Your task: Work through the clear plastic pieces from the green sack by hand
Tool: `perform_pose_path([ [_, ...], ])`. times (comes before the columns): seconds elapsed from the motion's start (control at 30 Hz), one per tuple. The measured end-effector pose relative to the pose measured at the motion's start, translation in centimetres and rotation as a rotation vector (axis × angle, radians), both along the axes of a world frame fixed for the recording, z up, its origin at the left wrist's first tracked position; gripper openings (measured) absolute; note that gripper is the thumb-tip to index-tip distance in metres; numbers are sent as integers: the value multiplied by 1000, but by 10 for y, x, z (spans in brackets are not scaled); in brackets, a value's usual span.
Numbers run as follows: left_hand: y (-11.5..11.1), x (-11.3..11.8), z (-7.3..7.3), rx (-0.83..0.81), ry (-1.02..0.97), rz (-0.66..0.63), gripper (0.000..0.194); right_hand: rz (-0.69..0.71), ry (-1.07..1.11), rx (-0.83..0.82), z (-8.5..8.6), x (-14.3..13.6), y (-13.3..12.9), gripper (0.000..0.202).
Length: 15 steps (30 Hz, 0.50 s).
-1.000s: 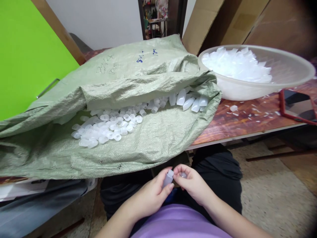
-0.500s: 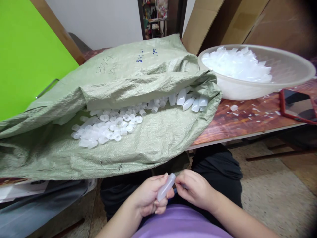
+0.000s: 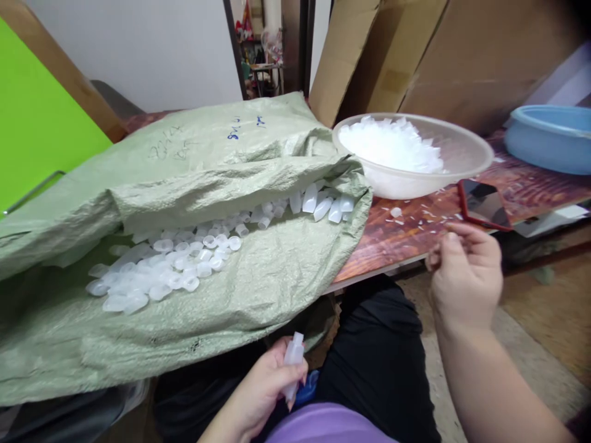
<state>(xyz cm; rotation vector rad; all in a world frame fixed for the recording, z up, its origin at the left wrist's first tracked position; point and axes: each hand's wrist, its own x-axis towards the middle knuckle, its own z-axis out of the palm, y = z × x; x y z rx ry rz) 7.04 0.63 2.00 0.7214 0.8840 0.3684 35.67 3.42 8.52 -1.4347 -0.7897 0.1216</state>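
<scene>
My left hand (image 3: 265, 384) is wrapped round a small translucent plastic bottle (image 3: 294, 355) above my lap, its narrow neck pointing up. Off to the right, my right hand (image 3: 466, 271) is raised by the table edge, thumb and fingertips pinched together. Whether anything small is in that pinch, I cannot make out. Just beyond it lie a red-cased phone (image 3: 487, 203) and white plastic scraps (image 3: 396, 212). Many similar bottles (image 3: 161, 264) lie in the open mouth of a pale green woven sack (image 3: 277, 271) in front of me.
A large translucent bowl (image 3: 466, 157) heaped with white plastic pieces (image 3: 392, 144) stands on the wood-patterned table (image 3: 364, 252). A light blue basin (image 3: 549, 144) is at the far right. Cardboard (image 3: 480, 61) leans behind, and a bright green panel (image 3: 37, 123) rises at the left.
My right hand has left the bottle and moved right and up to the table edge. The left hand keeps the bottle, now turned more upright. The view has swung right, bringing the blue basin in.
</scene>
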Motion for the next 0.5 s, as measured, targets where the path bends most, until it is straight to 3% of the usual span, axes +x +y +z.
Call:
perform_pose_path([
  [0.1,2,-1,1,112,59,-80,48,70,108,151,-3,-8,1,27],
  [0.17,4,-1,5,159,86,-117,52,226,20,70,-14,-31,-13,25],
  [0.27,9,-2,13,250,110,-163,48,774,-191,-332,-30,-69,-38,25],
  [0.33,11,-3,17,329,114,-217,44,1075,-330,-503,-35,-87,-47,31],
  [0.4,13,-5,17,372,158,-298,42,1172,-435,-556,-37,-97,-48,33],
  [0.5,13,-6,16,304,353,-321,41,1152,-586,-571,-46,-106,-42,28],
])
